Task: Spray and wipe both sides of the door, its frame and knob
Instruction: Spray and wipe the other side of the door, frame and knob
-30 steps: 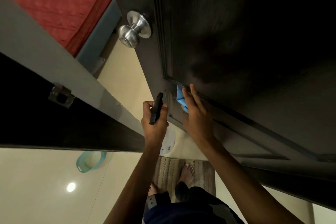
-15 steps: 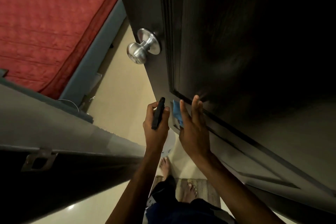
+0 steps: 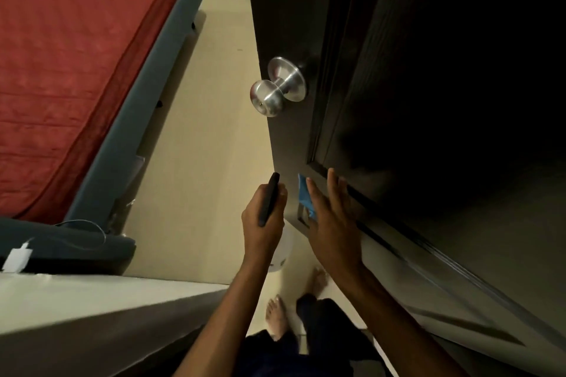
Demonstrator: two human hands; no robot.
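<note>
The dark wooden door [image 3: 428,101] fills the right half of the view, with its silver round knob [image 3: 269,98] near the door's edge. My right hand [image 3: 333,223] lies flat with straight fingers on the door below the knob, pressing a blue cloth [image 3: 304,196] against the panel. My left hand [image 3: 265,223] grips the spray bottle by its black trigger head [image 3: 269,199]; the white bottle body [image 3: 283,249] hangs below the hand. The door frame [image 3: 92,309] runs across the lower left.
A bed with a red mattress [image 3: 61,70] and grey base stands at the left. A dark cushion with a white cable and plug [image 3: 18,257] lies by the frame. Beige floor [image 3: 208,131] stretches between bed and door. My bare feet [image 3: 275,315] stand below.
The view has swung toward the room, so the knob and bed show lower and fuller. My right hand with the cloth stays on the door below the knob; the left keeps gripping the sprayer.
</note>
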